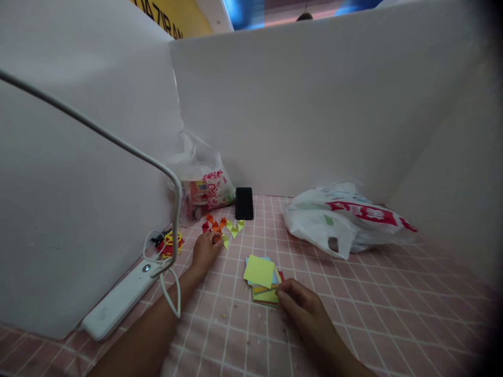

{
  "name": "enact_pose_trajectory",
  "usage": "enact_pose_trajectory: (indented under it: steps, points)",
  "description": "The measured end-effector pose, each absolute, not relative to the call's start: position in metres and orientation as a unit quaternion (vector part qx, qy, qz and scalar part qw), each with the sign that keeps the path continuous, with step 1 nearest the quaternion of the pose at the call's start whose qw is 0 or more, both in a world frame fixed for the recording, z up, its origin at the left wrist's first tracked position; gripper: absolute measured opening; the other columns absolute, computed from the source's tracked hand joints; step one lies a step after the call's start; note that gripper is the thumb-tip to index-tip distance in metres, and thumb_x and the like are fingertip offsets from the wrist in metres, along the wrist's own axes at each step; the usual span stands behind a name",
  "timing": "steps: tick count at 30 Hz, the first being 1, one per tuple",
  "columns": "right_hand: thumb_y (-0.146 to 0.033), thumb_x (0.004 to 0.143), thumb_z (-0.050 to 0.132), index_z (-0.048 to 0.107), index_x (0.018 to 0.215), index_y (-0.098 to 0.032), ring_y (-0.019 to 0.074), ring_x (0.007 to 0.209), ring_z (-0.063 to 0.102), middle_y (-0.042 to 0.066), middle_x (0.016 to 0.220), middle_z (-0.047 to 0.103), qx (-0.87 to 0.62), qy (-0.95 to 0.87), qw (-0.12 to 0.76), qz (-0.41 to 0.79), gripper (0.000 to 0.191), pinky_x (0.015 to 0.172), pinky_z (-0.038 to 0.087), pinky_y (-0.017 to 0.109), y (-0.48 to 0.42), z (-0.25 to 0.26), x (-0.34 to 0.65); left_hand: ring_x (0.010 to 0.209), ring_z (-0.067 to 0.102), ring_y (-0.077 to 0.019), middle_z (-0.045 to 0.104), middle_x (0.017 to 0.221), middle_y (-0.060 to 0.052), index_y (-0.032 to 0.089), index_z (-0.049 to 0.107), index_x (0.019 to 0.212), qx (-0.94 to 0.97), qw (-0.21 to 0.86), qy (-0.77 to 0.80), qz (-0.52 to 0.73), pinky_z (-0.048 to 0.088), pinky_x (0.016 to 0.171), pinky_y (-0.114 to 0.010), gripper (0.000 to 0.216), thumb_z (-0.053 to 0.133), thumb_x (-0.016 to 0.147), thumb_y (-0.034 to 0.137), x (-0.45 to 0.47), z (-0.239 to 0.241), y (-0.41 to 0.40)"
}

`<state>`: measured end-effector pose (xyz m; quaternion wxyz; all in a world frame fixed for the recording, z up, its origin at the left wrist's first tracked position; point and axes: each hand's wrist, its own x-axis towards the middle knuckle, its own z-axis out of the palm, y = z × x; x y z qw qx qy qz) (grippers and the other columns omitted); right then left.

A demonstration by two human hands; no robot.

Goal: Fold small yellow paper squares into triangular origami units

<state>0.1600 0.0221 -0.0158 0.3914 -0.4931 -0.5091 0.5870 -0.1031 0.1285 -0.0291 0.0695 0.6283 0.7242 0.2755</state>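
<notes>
My left hand point(205, 250) reaches forward across the pink checked tablecloth point(353, 309), its fingertips closed on a small orange folded paper piece point(216, 228) in a row of red, orange and yellow-green folded pieces point(234, 229). My right hand point(303, 303) rests nearer to me, its fingers curled and pinching the right edge of a stack of coloured square papers point(261, 277), topped by a yellow-green sheet.
A black phone point(244, 203) lies flat near the back wall. A clear bag with red print point(204, 183) stands at the back left, a white plastic bag point(341, 217) lies at the right. A white lamp base point(118, 301) with a bent arm and cable sits at left, beside red-yellow paper scraps point(170, 243). White partition walls surround the table.
</notes>
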Motion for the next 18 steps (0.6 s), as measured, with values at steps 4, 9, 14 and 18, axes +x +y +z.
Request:
enact_pose_trajectory:
  steps: [4,9,14,18]
  points:
    - [-0.043,0.083,0.057,0.05,0.074,-0.02,0.0079,0.045,0.034,-0.007,0.056,0.042,-0.487,-0.508,0.39,0.594,0.025,0.042,0.023,0.021,0.024,-0.019,0.16,0.095,0.062,-0.0201,0.069,0.097,-0.006,0.015,0.07,0.094,0.641,0.083,0.722,0.248,0.047,0.087,-0.035,0.014,0.059,0.089,0.022,-0.101,-0.027,0.127]
    - [-0.042,0.083,0.057,0.05,0.073,-0.02,0.0084,0.047,0.037,-0.007,0.056,0.043,-0.487,-0.511,0.391,0.59,0.026,0.044,0.027,0.021,0.026,-0.023,0.161,0.095,0.064,-0.0206,0.067,0.103,-0.006,0.013,0.065,0.1,0.646,0.115,0.73,0.191,0.052,0.087,-0.042,0.021,0.059,0.092,0.032,-0.101,-0.021,0.133]
    - [-0.04,0.082,0.057,0.051,0.07,-0.019,0.0091,0.048,0.038,-0.006,0.054,0.043,-0.478,-0.52,0.396,0.587,0.024,0.046,0.029,0.022,0.027,-0.026,0.161,0.091,0.065,-0.0199,0.066,0.106,-0.007,0.014,0.062,0.109,0.62,0.141,0.759,0.143,0.055,0.081,-0.04,0.025,0.058,0.093,0.032,-0.101,-0.016,0.144]
    - [-0.039,0.083,0.056,0.05,0.071,-0.02,0.0088,0.046,0.036,-0.007,0.053,0.042,-0.478,-0.517,0.391,0.593,0.023,0.044,0.025,0.021,0.029,-0.028,0.161,0.093,0.064,-0.0205,0.065,0.109,-0.008,0.014,0.061,0.111,0.624,0.142,0.758,0.128,0.055,0.082,-0.041,0.027,0.058,0.092,0.032,-0.097,-0.013,0.145]
